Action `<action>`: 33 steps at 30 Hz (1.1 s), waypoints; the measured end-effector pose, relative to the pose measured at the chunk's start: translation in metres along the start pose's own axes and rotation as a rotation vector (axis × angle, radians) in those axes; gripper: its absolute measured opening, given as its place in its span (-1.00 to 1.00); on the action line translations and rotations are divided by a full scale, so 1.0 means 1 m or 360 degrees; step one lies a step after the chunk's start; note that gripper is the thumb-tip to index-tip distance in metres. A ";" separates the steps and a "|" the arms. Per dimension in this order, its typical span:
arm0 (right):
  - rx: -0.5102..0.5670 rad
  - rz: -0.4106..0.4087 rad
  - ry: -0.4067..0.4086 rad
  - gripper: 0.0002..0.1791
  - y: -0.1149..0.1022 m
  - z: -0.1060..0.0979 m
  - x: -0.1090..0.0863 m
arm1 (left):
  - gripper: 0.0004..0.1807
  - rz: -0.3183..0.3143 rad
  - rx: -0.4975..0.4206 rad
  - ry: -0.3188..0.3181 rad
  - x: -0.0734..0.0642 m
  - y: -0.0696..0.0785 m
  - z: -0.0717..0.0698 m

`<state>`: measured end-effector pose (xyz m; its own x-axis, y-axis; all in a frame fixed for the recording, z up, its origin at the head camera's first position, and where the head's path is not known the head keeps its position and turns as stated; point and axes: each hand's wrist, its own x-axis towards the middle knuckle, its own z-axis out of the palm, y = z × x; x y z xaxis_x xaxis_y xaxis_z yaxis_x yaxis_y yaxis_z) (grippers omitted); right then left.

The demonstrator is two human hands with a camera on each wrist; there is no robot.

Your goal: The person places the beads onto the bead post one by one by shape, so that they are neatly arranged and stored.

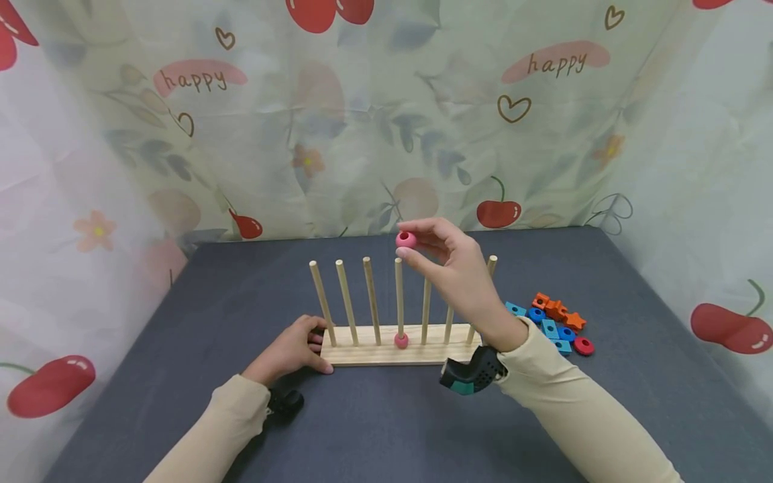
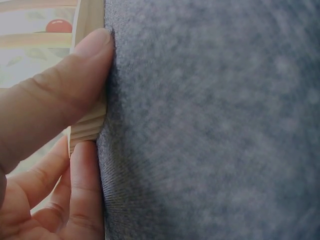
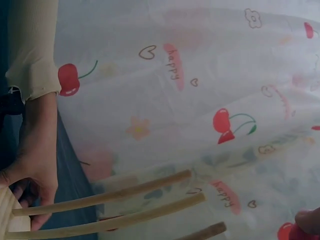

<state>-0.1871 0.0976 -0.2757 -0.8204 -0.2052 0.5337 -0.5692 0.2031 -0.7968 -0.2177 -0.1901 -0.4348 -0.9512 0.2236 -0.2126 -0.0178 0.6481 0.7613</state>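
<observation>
A wooden peg board [image 1: 362, 357] with several upright pegs stands on the table. My left hand [image 1: 294, 345] grips its left end; in the left wrist view the thumb [image 2: 60, 90] lies on the front edge and the fingers are round the end. Between thumb and fingertips my right hand [image 1: 461, 272] pinches a pink bead [image 1: 406, 239], its hole showing, just above the top of the middle peg [image 1: 399, 295]. Another pink bead [image 1: 401, 341] sits at the foot of that same peg. My right hand partly hides the pegs on the right.
Right of the board lies a loose group of pieces: orange shapes [image 1: 555, 309], light blue squares [image 1: 549, 329], blue rounds [image 1: 565, 334] and a red ring [image 1: 584, 346]. A dark cloth [image 1: 386, 429] covers the table. Printed curtains [image 1: 374, 134] hang behind and at both sides.
</observation>
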 end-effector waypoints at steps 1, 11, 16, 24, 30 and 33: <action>0.0013 -0.0005 0.0009 -0.63 0.003 0.003 0.000 | -0.13 0.0002 -0.0001 -0.0001 0.000 0.000 0.000; 0.0158 0.0036 0.0171 -0.62 0.032 0.026 -0.005 | -0.13 -0.0014 0.0008 0.0008 0.001 0.001 0.001; 0.0228 0.0123 0.0193 -0.61 0.039 0.033 -0.008 | -0.13 -0.0023 0.0019 0.0011 0.000 0.002 0.001; 0.0348 0.0225 0.0255 -0.65 0.045 0.040 -0.014 | -0.14 -0.0025 0.0030 0.0013 0.000 0.002 0.001; 0.0377 0.0329 0.0257 -0.64 0.053 0.044 -0.021 | -0.14 -0.0012 0.0018 0.0006 0.001 0.000 0.000; 0.0370 0.0374 0.0255 -0.64 0.060 0.046 -0.026 | -0.14 -0.0012 0.0026 0.0010 0.001 0.000 0.000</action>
<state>-0.1977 0.0707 -0.3502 -0.9359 -0.0228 0.3516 -0.3516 0.0002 -0.9361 -0.2186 -0.1894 -0.4350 -0.9529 0.2143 -0.2146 -0.0199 0.6618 0.7494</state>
